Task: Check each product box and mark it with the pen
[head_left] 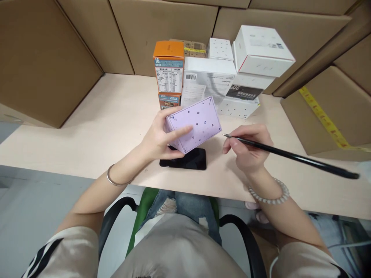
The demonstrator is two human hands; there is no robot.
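Observation:
My left hand (158,141) grips a small lilac box (194,122) with dark dots, holding it tilted just above a black phone (188,160) that lies flat on the pale table (101,123). My right hand (247,148) is closed round a long thin black stick (292,156). Its tip points at the box's right edge, a short gap away, and its far end reaches out to the right.
Behind the lilac box stand an orange carton (169,67) and a stack of white boxes (246,69). Large brown cardboard boxes (43,58) line the left, back and right (333,104) of the table. I sit on a chair with black armrests (116,216).

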